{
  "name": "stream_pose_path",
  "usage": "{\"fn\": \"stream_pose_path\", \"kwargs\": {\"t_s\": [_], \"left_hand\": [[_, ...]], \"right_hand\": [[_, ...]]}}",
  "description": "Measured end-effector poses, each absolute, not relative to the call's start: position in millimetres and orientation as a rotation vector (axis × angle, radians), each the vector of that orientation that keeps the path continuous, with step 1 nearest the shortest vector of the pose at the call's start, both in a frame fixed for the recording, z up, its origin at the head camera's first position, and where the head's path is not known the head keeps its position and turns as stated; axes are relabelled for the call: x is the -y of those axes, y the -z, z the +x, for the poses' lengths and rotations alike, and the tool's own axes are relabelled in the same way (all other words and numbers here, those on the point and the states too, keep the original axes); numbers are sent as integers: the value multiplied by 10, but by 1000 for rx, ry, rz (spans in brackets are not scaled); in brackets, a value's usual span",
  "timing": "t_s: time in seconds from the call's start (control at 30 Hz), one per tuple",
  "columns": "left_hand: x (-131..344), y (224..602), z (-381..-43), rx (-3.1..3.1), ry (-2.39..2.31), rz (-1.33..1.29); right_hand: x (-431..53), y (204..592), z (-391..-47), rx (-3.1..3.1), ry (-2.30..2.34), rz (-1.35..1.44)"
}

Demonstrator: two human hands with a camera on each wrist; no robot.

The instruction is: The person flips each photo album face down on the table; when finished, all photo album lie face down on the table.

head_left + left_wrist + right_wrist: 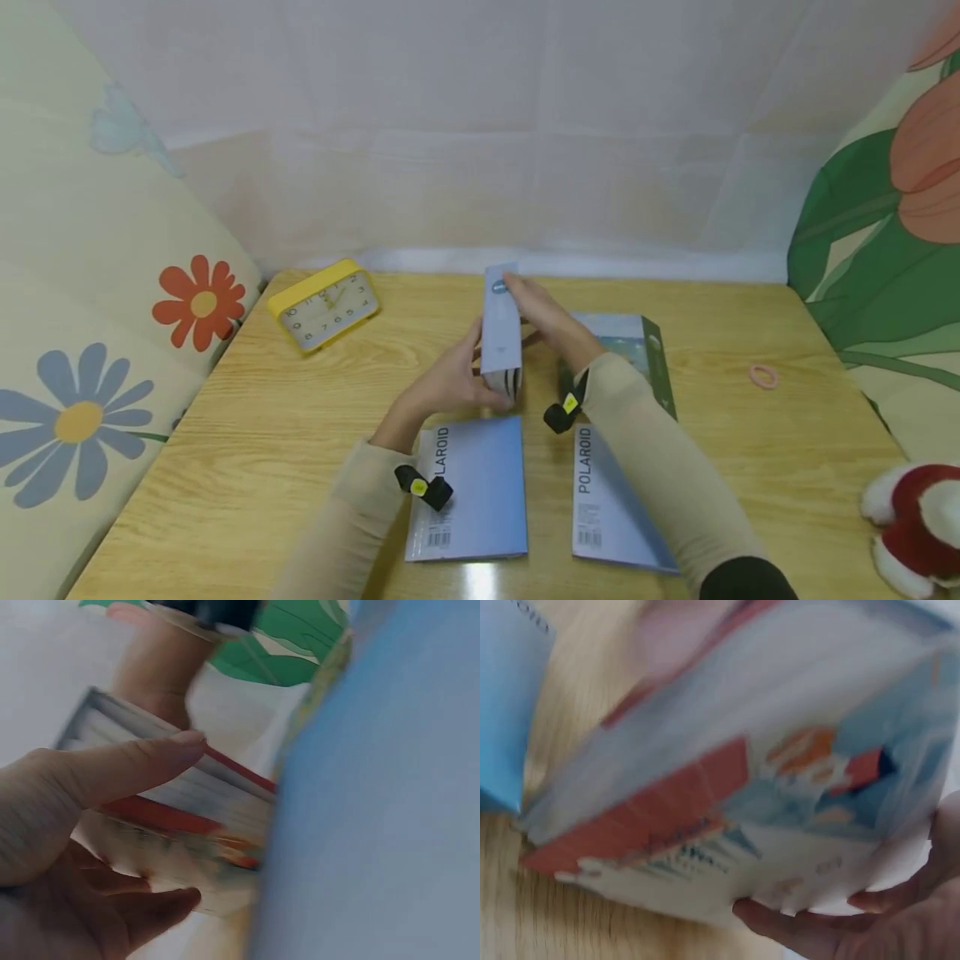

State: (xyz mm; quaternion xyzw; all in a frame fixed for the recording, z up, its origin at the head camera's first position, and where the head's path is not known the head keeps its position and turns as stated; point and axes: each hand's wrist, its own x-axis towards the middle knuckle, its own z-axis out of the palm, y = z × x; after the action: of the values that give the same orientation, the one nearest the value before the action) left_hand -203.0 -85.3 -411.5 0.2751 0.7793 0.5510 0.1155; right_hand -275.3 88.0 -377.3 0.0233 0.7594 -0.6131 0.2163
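Both hands hold a thick book (501, 325) upright over the middle of the table, its pale spine facing up. My left hand (448, 379) grips the near lower end; in the left wrist view its thumb (142, 766) lies across the page edges. My right hand (551, 321) grips the far end from the right, with fingertips against the illustrated cover (802, 787) in the right wrist view. That cover has a red band and cartoon figures, blurred by motion. Below the hands lie two blue POLAROID booklets, one on the left (483, 492) and one on the right (611, 508), partly under the forearms.
A green and blue book (656, 358) lies partly behind the right forearm. At the back left stands a yellow clock (326, 304). A pink ring (763, 377) lies to the right, and a red and white plush toy (918, 525) sits at the right edge.
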Motion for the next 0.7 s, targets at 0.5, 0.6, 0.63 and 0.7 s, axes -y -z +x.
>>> {"fn": "stream_pose_path", "kwargs": {"t_s": [0.5, 0.6, 0.63, 0.7], "left_hand": [[880, 4282, -2080, -2349, -1541, 774], [928, 4247, -2067, -2416, -1458, 686], [942, 4248, -2069, -2441, -1426, 672], [969, 4263, -2070, -2497, -1353, 652]], "right_hand": [[-861, 3785, -2582, -2326, 1666, -6], [-934, 3815, -2588, -2356, 1706, -28], [-960, 3829, -2588, -2400, 1690, -24], [-1006, 3860, -2583, -2502, 1612, 7]]}}
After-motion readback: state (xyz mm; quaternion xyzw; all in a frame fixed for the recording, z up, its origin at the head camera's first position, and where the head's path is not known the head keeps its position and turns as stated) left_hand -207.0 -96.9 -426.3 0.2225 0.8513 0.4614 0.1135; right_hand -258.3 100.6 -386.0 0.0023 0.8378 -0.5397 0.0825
